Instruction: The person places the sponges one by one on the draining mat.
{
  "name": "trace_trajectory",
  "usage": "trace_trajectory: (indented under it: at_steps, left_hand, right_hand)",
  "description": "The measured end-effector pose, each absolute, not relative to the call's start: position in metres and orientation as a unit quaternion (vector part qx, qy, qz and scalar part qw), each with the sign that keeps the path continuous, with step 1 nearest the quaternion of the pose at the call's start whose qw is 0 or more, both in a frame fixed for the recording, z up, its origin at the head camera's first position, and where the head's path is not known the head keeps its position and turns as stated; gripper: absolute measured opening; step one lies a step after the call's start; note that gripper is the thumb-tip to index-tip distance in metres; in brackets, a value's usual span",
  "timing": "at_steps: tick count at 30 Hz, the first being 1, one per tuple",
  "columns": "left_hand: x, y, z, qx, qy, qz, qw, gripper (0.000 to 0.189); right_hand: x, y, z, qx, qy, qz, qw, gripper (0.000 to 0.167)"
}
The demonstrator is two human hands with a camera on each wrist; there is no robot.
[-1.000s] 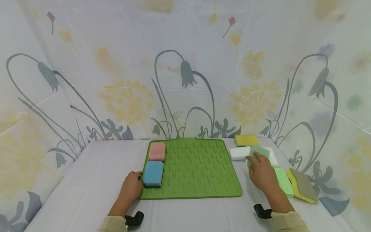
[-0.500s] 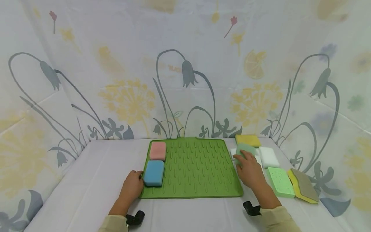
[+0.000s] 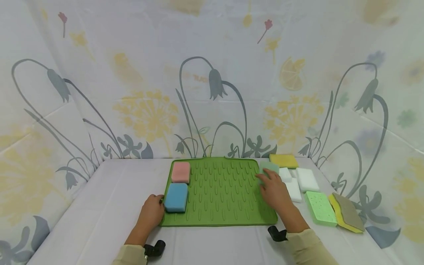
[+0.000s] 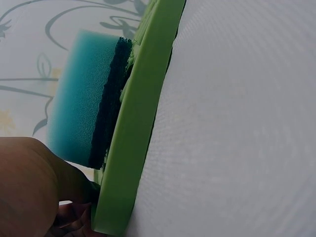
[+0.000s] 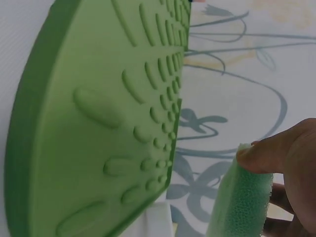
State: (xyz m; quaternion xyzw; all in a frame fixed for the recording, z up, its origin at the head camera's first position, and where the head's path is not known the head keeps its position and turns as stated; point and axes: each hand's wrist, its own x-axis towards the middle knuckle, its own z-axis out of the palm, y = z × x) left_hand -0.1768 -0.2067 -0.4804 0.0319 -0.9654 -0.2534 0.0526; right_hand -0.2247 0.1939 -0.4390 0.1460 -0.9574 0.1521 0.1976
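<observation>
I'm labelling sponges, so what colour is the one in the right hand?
The sponge is pale green; the right wrist view shows it best.

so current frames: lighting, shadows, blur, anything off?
Head: even light, soft shadow on the green mat beside the right hand; left wrist: dimmer, left hand dark, fine rippled pattern across the white cloth; right wrist: dim too, the green mat's near edge soft.

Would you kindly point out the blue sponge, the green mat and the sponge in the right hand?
Blue sponge (image 3: 176, 196), head view, middle of its top face.
Green mat (image 3: 225, 195), head view, bare part of its ridged surface.
Pale green sponge (image 5: 243, 202), right wrist view, porous face.
</observation>
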Motion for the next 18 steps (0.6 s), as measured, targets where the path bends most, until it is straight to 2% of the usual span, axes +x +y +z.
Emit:
trace_trajectory:
  at_steps: [18]
  left_hand:
    - [-0.176,-0.207,-0.479,0.034,-0.966,-0.250,0.051,0.032]
  right_hand:
    - [-0.240,0.160,-0.432,0.190,-0.951,0.148,0.196,0.033]
